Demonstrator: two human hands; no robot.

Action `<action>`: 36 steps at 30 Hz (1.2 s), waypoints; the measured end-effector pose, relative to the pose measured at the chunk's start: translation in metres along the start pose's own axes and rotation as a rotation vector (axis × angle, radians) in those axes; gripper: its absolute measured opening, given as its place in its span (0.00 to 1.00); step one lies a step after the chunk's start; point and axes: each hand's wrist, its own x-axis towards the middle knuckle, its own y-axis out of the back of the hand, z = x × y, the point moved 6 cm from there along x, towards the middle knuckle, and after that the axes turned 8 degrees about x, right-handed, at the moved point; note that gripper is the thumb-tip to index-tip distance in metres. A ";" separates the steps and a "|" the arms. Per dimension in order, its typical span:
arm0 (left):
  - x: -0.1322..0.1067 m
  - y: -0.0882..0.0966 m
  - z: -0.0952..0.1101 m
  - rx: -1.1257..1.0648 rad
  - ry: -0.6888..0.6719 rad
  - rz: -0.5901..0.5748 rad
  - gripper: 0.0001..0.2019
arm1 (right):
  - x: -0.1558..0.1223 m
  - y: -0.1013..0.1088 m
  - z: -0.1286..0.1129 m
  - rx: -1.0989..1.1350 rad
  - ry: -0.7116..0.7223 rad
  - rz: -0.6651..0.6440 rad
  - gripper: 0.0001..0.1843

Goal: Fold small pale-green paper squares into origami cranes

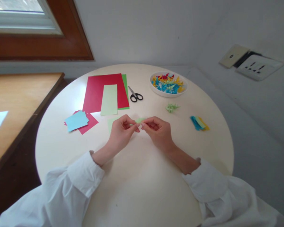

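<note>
One little pale green paper (139, 120) is pinched between left hand (122, 130) and right hand (160, 130), over the middle of the desk (139, 179) — they cover part of it, and imo paper that thin could tear or crease crooked if either side tugs unevenly

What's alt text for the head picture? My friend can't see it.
A person's left hand and right hand pinch a small pale-green paper over a round table; scissors and a dish of colorful folded paper shapes lie beyond.
</note>
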 end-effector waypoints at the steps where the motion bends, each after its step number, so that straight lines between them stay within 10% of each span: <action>1: 0.000 0.000 0.000 -0.013 -0.002 -0.007 0.11 | 0.000 0.000 0.000 -0.001 0.004 0.005 0.04; 36: 0.005 -0.002 -0.010 0.138 0.048 -0.138 0.11 | 0.004 -0.001 0.007 0.048 -0.098 -0.134 0.16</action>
